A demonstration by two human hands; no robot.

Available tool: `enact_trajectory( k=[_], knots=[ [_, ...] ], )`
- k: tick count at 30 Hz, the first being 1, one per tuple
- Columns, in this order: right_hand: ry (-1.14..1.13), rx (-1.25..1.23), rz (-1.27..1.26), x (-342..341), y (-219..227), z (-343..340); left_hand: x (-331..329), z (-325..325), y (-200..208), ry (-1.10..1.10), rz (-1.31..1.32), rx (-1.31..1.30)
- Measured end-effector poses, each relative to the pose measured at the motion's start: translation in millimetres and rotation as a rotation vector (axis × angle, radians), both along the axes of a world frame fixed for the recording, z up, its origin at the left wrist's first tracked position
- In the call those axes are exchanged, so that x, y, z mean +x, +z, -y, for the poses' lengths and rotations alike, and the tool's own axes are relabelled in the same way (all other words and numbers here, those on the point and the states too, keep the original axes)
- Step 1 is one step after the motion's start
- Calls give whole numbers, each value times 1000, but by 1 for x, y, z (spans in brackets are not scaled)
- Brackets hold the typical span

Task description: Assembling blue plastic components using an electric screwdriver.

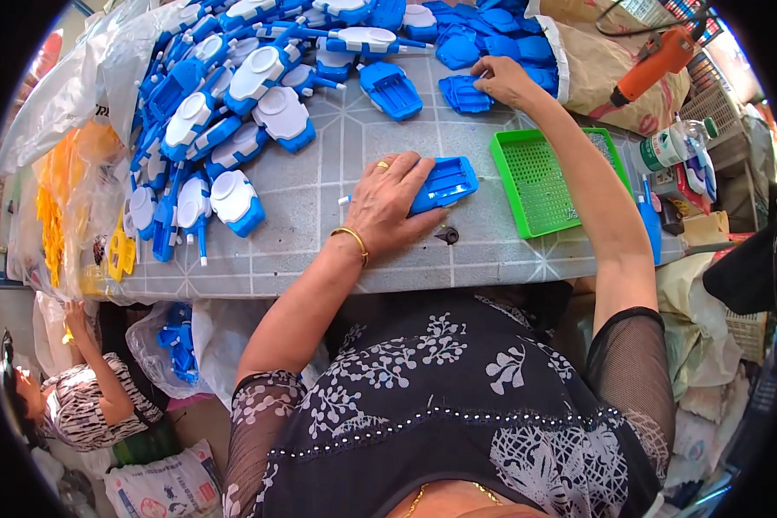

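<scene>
My left hand [390, 200] lies over a blue plastic toy housing [447, 184], its fingers wrapped round the body. The housing's open hollow faces up, and a white tip sticks out on the left of the hand. Farther off to the right, my right hand [504, 81] pinches the edge of a flat blue plastic cover [465, 95] beside the cover pile. Another blue housing [391, 90] rests between the two piles, hollow side up. A small dark screw-like part [446, 235] sits on the table just below my left hand.
Many blue-and-white assembled pieces [259, 73] are heaped at the far left. Loose blue covers [496, 34] pile up at the back. A green basket [527, 229] of small metal bits stands under my right forearm. Nearby are an orange power screwdriver [656, 66] and a bottle [665, 148]. Another person [104, 397] sits lower left.
</scene>
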State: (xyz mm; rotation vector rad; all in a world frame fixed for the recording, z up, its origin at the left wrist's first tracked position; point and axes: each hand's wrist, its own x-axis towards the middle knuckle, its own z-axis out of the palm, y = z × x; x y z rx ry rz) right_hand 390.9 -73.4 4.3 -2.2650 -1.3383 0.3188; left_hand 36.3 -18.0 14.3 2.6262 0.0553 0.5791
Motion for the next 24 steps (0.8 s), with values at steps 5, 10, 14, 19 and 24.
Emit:
enact_trajectory(
  k=[5,10,14,19,24],
  knots=[
    [-109,136,-243,-5,16,32,-4,0,1,18,61,-10],
    [23,85,-284,-14,55,99,-3,0,0,10,106,-6],
    [116,-37,313,-39,61,150,-5,-2,-3,26,111,0],
    [58,-86,562,-38,40,186,-2,0,-4,43,123,17],
    [95,111,538,-59,47,139,-4,1,-6,53,99,5]
  ],
)
